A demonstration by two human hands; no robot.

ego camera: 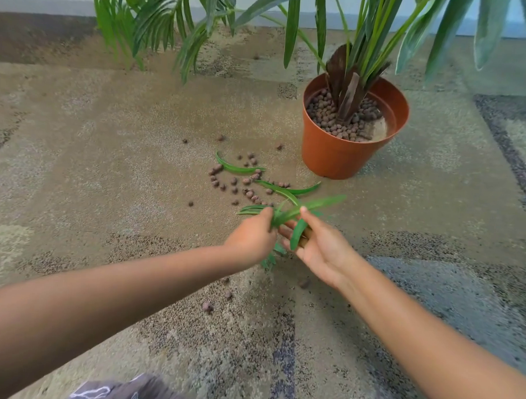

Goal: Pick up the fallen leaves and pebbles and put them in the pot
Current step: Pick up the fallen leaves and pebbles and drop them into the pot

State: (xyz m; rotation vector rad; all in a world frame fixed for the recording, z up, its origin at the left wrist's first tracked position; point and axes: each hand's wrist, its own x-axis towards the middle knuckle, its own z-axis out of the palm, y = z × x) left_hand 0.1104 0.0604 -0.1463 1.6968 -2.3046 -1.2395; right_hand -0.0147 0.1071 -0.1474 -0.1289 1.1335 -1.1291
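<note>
1. The left hand [252,234] grips a bunch of leaves [288,213]; the right hand [319,246] pinches them too.
2. Pebbles [241,182] and two leaves lie on the carpet [108,164] near the pot [341,154].

Between our hands and the pot [340,155] only open carpet [108,152], scattered pebbles [238,183], low overhanging fronds [294,30] above.

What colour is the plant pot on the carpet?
Terracotta orange; the pot shows clearly in the head view, the only one.
</note>
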